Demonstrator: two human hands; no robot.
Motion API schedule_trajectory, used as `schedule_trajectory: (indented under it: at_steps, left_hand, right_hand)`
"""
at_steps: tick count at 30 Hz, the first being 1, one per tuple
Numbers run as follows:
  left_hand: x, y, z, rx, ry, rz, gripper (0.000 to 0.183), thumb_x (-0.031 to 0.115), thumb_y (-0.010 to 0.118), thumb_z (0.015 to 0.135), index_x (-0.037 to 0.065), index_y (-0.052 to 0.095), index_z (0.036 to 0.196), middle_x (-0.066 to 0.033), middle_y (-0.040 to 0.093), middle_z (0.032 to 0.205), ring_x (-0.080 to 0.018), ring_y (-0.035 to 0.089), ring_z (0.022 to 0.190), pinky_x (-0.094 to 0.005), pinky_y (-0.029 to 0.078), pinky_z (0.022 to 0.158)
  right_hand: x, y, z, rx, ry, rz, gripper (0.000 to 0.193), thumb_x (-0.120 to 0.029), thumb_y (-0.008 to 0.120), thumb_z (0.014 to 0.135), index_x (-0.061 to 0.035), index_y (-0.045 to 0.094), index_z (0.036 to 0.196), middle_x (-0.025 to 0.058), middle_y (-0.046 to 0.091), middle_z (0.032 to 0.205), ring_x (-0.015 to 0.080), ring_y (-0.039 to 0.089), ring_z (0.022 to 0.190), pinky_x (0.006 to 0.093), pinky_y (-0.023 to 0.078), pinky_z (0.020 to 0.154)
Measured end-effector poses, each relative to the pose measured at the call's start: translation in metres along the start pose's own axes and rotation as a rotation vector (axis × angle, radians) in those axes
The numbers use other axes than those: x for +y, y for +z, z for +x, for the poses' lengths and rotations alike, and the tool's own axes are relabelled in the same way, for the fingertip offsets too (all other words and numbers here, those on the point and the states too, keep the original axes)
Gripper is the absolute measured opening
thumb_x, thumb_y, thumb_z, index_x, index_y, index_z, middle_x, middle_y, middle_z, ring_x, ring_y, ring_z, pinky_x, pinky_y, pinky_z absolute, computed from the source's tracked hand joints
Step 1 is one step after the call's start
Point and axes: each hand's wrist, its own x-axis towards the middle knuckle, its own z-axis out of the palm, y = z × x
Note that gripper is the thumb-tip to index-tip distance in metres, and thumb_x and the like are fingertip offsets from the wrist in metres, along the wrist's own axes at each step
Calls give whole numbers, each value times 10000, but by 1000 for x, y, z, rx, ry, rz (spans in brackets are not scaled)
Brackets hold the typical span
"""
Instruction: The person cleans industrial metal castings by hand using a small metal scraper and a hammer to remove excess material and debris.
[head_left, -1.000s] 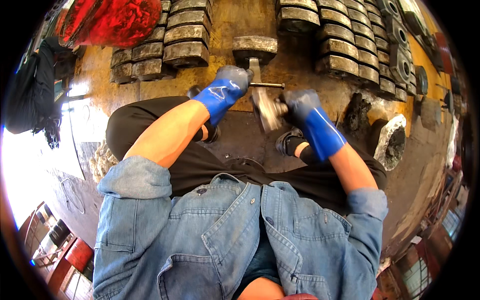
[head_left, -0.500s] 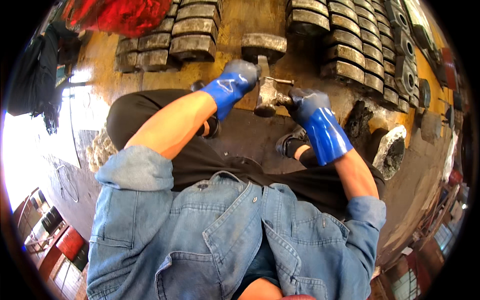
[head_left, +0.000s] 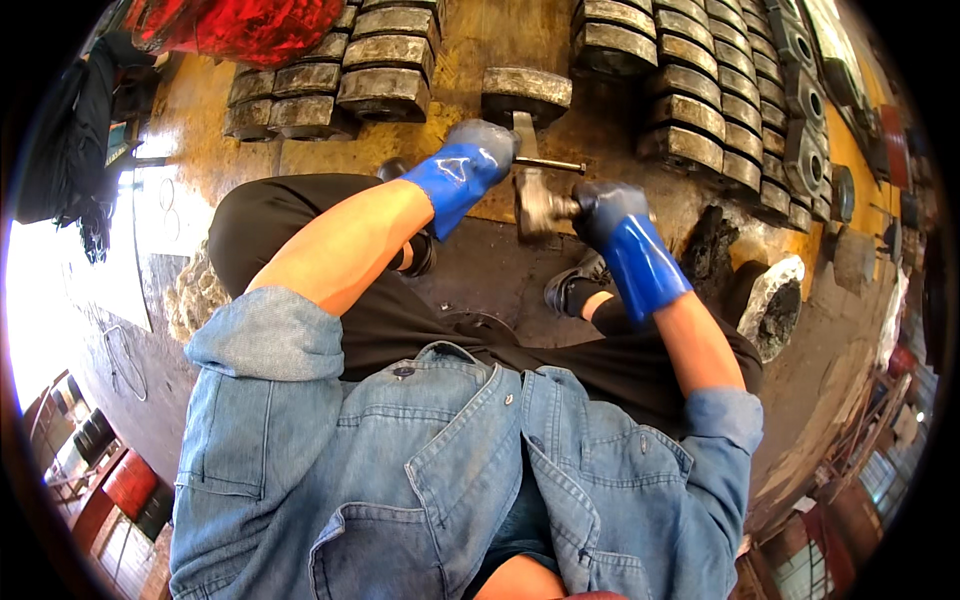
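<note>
My left hand point(head_left: 482, 146), in a blue glove with a dark grey palm, is closed round a thin metal rod point(head_left: 552, 163) whose right end sticks out. A flat metal strip point(head_left: 524, 136) runs from beside that hand toward a worn metal block point(head_left: 527, 88); whether rod and strip are one piece I cannot tell. In my right hand point(head_left: 608, 212), gloved alike, is the short handle of a hammer. The hammer's head point(head_left: 536, 205) is blurred and stands just nearer to me than the rod, apart from it.
Stacked metal blocks stand at the far left point(head_left: 385, 75) and far right point(head_left: 690, 130). A red bag point(head_left: 235, 30) lies far left. Beside my right knee is a pale, rough-edged container point(head_left: 775, 308) with dark stuff in it. My shoes point(head_left: 578, 280) flank the work spot.
The hammer head has come slightly toward me, away from the rod, and is blurred. My right hand has shifted a little left and toward me. My left hand stays nearly still.
</note>
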Motion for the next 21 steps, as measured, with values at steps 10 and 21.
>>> schedule_trajectory:
  at_steps: [10, 21]
  left_hand:
    - [3, -2, 2, -28, -26, 10, 268, 90, 574, 812, 77, 698, 1049, -110, 674, 1102, -292, 647, 1017, -393, 532, 828]
    - [-1, 5, 2, -3, 37, 32, 280, 110, 446, 884, 108, 626, 1098, -158, 665, 1043, -324, 639, 997, -441, 512, 825]
  right_hand:
    - [2, 17, -13, 271, -102, 0, 188, -311, 629, 792, -143, 618, 708, 89, 674, 732, 313, 657, 664, 414, 531, 593]
    - [5, 12, 6, -62, 137, 43, 189, -284, 579, 803, -115, 648, 851, 132, 691, 858, 313, 673, 813, 426, 536, 678]
